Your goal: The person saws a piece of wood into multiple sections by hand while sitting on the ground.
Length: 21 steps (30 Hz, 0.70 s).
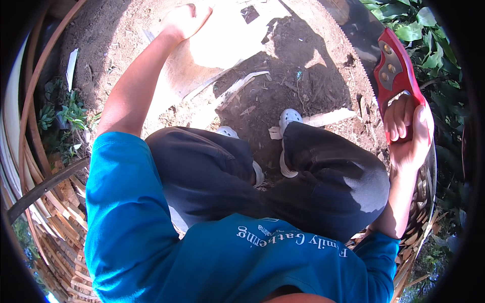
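My right hand (408, 129) is wrapped round the red handle of a hand saw (402, 55) on the right. A grey plate with several brass-coloured bolts joins the handle to the dark blade, whose toothed edge faces left and whose far end runs out of view. Over on the far left, my left hand (186, 21) is on or just above a pale, sunlit board (222, 43). Its fingers look curled, but glare and the hand itself hide what they may grip. The saw blade is apart from the board's visible part.
Broken wood strips (240, 88) lie on the bare soil before my white shoes (290, 117). Stacked wood slats (60, 227) surround me at left and behind. A dark bar (48, 189) crosses the left side. Leafy plants (411, 30) stand at right.
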Tool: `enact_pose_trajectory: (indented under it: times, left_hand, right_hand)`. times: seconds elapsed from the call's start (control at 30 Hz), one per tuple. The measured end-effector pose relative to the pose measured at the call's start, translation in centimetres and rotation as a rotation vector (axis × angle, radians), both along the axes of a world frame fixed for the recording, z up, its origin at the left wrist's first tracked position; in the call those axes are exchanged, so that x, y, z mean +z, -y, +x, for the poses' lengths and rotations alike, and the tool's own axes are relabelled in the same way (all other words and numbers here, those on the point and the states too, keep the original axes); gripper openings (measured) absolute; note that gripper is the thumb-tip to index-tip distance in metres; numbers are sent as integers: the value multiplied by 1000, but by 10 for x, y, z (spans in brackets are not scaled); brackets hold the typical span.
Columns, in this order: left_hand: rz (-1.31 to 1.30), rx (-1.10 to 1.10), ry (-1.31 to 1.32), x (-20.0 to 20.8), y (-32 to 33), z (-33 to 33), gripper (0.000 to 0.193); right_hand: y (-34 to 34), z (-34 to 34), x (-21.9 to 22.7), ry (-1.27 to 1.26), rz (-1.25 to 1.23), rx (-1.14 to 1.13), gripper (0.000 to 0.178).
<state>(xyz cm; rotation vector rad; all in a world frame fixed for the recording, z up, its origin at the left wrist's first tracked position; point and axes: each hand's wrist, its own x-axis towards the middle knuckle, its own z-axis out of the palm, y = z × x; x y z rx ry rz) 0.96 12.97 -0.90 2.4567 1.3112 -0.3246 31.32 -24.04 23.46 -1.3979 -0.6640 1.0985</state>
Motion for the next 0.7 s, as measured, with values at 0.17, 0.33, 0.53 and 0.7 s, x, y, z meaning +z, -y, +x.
enact_pose_trajectory:
  times: [0.17,0.33,0.53,0.7]
  left_hand:
    - [-148,-189,-9,3,18,37,65]
    - [-626,-148,191,11,-40,58,67]
    - [-371,-145,324,-41,-38,63,66]
    - [-17,-150,477,-65,-25,69,62]
  right_hand:
    - [16,-5,3,19,-84,-38,41]
    - [13,-48,30,190,-251,-124,39]
    - [6,-106,-5,140,-388,-205,37]
    - [-21,-136,-24,27,-355,-285,34]
